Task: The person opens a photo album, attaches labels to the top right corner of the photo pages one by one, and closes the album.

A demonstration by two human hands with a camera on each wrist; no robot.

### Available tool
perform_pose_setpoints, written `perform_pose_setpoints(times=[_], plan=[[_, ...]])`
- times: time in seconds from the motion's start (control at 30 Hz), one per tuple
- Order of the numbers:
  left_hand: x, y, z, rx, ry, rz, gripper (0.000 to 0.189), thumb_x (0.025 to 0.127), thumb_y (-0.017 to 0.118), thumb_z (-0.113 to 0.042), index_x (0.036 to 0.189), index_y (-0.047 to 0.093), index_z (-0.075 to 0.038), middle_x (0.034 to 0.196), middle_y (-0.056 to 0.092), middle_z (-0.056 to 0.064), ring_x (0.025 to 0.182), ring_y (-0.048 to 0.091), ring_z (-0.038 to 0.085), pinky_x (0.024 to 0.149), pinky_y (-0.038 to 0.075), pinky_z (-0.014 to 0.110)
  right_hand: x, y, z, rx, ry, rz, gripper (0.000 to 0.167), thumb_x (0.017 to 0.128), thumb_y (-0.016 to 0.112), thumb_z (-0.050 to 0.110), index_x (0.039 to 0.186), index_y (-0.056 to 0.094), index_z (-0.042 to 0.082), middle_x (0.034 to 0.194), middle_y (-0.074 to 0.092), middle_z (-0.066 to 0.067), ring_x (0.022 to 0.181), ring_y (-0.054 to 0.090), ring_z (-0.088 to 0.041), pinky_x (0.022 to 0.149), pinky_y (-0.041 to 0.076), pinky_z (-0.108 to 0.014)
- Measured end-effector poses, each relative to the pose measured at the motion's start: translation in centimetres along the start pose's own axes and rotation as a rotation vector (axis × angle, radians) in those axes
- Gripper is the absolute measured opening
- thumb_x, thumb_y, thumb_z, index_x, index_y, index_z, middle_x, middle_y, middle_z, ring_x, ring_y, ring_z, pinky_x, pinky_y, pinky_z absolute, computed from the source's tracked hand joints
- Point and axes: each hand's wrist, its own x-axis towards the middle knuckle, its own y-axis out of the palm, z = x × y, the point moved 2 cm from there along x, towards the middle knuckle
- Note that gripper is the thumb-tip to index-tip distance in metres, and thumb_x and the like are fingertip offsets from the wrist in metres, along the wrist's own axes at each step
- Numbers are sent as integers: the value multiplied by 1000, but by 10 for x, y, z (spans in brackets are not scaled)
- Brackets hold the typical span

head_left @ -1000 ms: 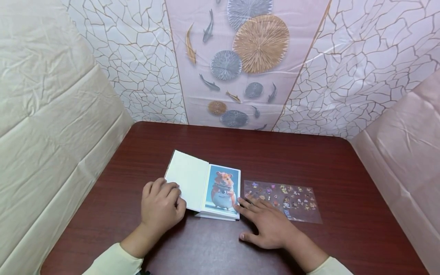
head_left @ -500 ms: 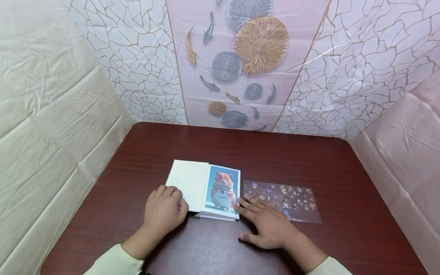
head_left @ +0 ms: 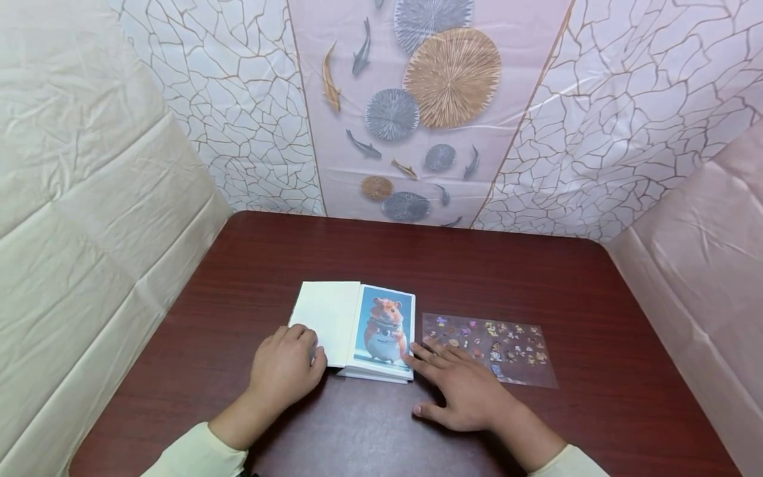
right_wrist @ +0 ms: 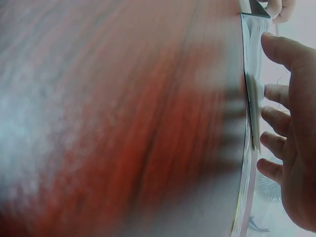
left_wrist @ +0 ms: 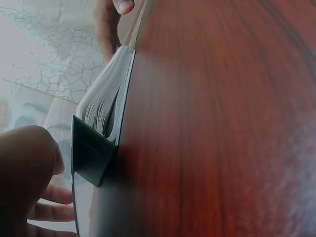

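Note:
A small thick book (head_left: 328,318) lies open on the table, with a plain white inside cover on the left. Its right page bears a hamster picture (head_left: 384,324). My left hand (head_left: 286,364) rests on the lower left part of that cover; in the left wrist view its fingers (left_wrist: 54,212) lie against the cover without wrapping round it. The book's dark green spine (left_wrist: 91,150) and page edges (left_wrist: 106,98) show there too. Fingers spread, my right hand (head_left: 461,384) touches the page's lower right edge and partly covers a clear sticker sheet (head_left: 524,351).
The dark red-brown wooden table (head_left: 381,430) carries the book and sheet. A patterned cloth backdrop (head_left: 417,152) stands behind it. Pale cloth walls (head_left: 89,232) rise at the left and right sides.
The raised left cover has come down flatter, its upper edge lower in the head view. My left hand has moved slightly down and right with it. The right hand stays nearly still.

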Motion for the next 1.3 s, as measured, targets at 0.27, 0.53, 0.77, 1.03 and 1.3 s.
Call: perform_pose_setpoints(times=[0.27, 0.53, 0.77, 1.03, 1.3], plan=[[2, 2, -2, 11, -29, 68, 17, 82, 69, -23, 76, 65, -8, 79, 62, 6, 63, 57, 27, 49, 48, 40, -1, 0, 1, -3, -25, -39, 80, 94, 60, 64, 159, 39, 23, 163, 36, -3, 150, 31, -31, 117, 30, -58], [1, 1, -1, 7, -61, 117, 19, 82, 71, -24, 74, 62, -9, 77, 61, 6, 62, 58, 27, 47, 47, 40, 4, 1, 2, 0, -12, 0, 80, 95, 56, 66, 161, 35, 26, 165, 31, -1, 152, 26, -28, 118, 28, -57], [2, 2, -2, -1, -59, 112, 19, 82, 70, -24, 75, 62, -9, 77, 60, 6, 62, 57, 27, 46, 46, 40, 3, 2, 1, 1, -6, -3, 80, 94, 58, 66, 160, 36, 26, 165, 32, -1, 152, 26, -28, 118, 28, -58], [4, 1, -2, -17, -59, 65, 17, 83, 69, -22, 77, 64, -8, 83, 63, 8, 73, 59, 30, 50, 49, 42, 1, 2, 1, 18, 1, 3, 81, 95, 58, 64, 162, 33, 25, 165, 32, -2, 152, 26, -29, 118, 27, -61], [6, 1, -4, -42, -41, 25, 13, 83, 68, -20, 80, 67, -7, 85, 65, 8, 78, 61, 32, 55, 52, 44, 2, 2, 1, 17, -14, -28, 80, 95, 59, 63, 161, 36, 23, 164, 34, -4, 151, 28, -31, 116, 29, -62]])
